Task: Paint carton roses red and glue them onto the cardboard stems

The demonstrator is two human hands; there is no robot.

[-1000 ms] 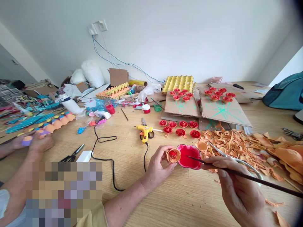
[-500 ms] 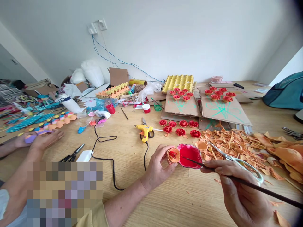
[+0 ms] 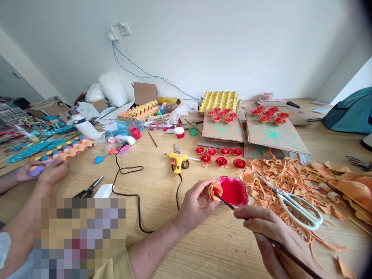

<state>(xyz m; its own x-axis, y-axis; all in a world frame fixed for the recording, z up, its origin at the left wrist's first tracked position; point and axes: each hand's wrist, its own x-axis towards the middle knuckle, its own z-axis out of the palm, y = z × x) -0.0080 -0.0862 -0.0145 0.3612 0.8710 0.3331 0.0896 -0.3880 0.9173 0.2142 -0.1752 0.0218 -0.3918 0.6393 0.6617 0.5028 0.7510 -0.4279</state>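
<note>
A: Where's the flower (image 3: pixel 218 187)?

B: In the left hand (image 3: pixel 193 203), held by its rim between thumb and fingers, just above the table (image 3: pixel 203 248). It's a small cup of curled orange petals, matte and papery, with red at the heart.

A: And the right hand (image 3: pixel 276 236)?

B: Closed round a brush (image 3: pixel 290 255) — thin, dark, slanting — with the tip in the flower's red middle.

A: What's close by?

B: A lobed dish (image 3: pixel 225 180) just beside the flower, wet red paint (image 3: pixel 234 193) inside and pinkish smears up its wall. A smooth-edged orange cup (image 3: pixel 247 178) sits behind it.

A: Anything in the way?

B: The right side is crowded: pale-handled scissors (image 3: pixel 283 196) lie partly over curly, torn orange scraps (image 3: pixel 270 174). Behind the dish stand red roses (image 3: pixel 221 161) with ruffled petals, in two loose rows. The yellow plastic glue gun (image 3: pixel 178 159) lies to their left — its black cord (image 3: pixel 177 193) runs towards the left forearm.

A: Further back?

B: Flat cardboard (image 3: pixel 273 135) carrying more roses, and bumpy yellow egg trays (image 3: pixel 219 101).
</note>
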